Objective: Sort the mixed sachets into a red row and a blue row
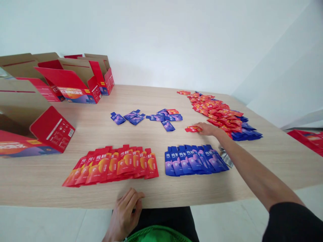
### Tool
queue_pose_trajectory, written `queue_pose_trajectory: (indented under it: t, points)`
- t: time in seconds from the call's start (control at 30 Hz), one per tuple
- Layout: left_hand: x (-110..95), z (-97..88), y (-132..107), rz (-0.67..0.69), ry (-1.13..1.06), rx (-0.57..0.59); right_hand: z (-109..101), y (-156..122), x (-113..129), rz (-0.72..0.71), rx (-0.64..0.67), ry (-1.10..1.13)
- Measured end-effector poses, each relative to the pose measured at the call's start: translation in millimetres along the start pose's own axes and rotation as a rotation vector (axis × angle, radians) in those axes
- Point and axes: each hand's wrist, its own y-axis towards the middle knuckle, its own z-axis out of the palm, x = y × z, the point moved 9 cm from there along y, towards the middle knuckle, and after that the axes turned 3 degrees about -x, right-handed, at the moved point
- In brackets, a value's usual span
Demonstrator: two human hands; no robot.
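My right hand (205, 128) is stretched out over the table, its fingers closed on the edge of a red pouch (192, 129) with an orange print. Just right of that hand lies a large heap of red pouches (214, 111), with blue pouches (247, 131) along its right side. At the table's front edge rests my left hand (127, 208), fingers curled in and nothing visible in them. Ahead of it spreads an overlapping row of red pouches (101, 164). A similar row of blue pouches (194, 159) lies to the right, nearer my right forearm.
Several loose blue pouches (168, 125) lie mid-table, with a red one among them. Open red cartons (75, 84) stand at the left, one large carton (52, 129) closer to me. Silvery packets (226, 157) sit partly behind my forearm. Another red box (309, 139) is at far right.
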Motion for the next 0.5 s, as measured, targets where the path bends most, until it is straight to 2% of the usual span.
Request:
queue_pose_trajectory:
  t: [0.27,0.5]
  points:
    - [0.2,1.7,1.0,0.015,-0.023,0.013,5.1,11.1,-17.2,0.088,0.141,0.091]
    - [2.9,0.4,0.5,-0.014,-0.043,0.0,3.5,8.5,-8.0,0.092,0.082,0.173]
